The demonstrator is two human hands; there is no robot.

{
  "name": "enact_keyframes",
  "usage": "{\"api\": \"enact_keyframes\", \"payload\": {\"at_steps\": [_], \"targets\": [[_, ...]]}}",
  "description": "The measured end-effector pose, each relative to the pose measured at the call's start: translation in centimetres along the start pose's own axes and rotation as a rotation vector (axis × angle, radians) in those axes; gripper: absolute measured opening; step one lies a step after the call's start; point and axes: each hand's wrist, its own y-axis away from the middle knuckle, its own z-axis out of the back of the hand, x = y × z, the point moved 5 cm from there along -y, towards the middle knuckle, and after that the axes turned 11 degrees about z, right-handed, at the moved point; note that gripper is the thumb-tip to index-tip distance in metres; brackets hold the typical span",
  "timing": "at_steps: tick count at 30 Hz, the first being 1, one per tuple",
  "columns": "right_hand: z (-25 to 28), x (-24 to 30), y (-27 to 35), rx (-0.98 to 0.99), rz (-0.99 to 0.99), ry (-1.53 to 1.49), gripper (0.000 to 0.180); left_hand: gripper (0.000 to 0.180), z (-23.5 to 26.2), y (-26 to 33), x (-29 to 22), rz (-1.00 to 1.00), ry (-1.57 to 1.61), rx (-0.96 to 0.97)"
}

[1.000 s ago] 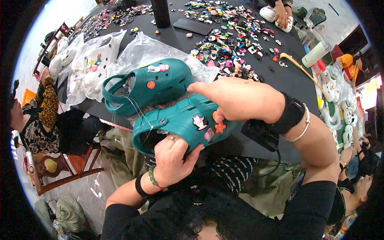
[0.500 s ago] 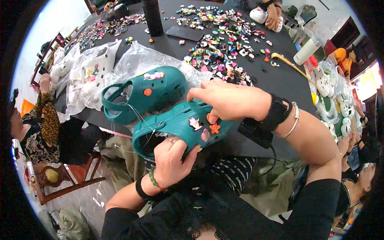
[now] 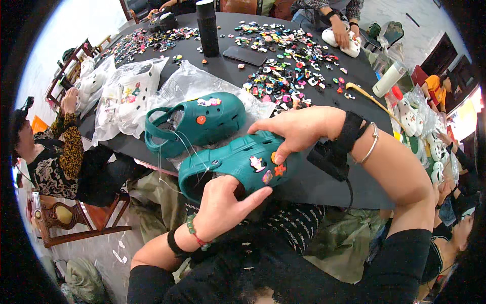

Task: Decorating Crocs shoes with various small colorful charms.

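I hold a teal foam clog (image 3: 234, 164) at the near edge of the round black table (image 3: 298, 187). My left hand (image 3: 221, 206) grips its heel end from below. My right hand (image 3: 297, 129) clasps the toe end, thumb pressing an orange charm beside a red star charm and a pale figure charm on the top. A second teal clog (image 3: 195, 124) with a red charm lies on a clear plastic bag (image 3: 202, 81) just beyond, joined to the held clog by thin thread.
Many small coloured charms (image 3: 283, 55) are strewn over the table centre. A black bottle (image 3: 207, 26) and a dark phone (image 3: 245, 55) stand beyond. Bagged white clogs (image 3: 124, 96) lie left. A seated person (image 3: 55, 157) is left; another person's hands (image 3: 344, 35) hold a white clog far right.
The held clog has tipped slightly and my left hand has shifted under its heel; my right thumb stays pressed on the charms. The head view has moved a little closer.
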Motion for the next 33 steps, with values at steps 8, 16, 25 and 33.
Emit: {"api": "enact_keyframes", "payload": {"at_steps": [8, 16, 25, 33], "targets": [[-2.2, -1.3, 0.0, -0.165, 0.03, -0.048, 0.078, 0.012, -1.5, -0.1, 1.5, -0.104, 0.081, -0.192], [-3.0, -0.6, 0.5, -0.308, -0.102, 0.028, 0.073, 0.013, -1.3, -0.1, 1.0, -0.173, 0.039, -0.163], [-0.8, -3.1, 2.3, -0.211, 0.118, -0.254, 0.065, 0.016, -0.4, -1.2, 1.0, -0.055, 0.064, -0.165], [-2.2, -6.4, 1.0, -0.417, 0.135, -0.243, 0.075, 0.021, 0.6, -3.4, 2.0, 0.031, -0.071, -0.137]]}}
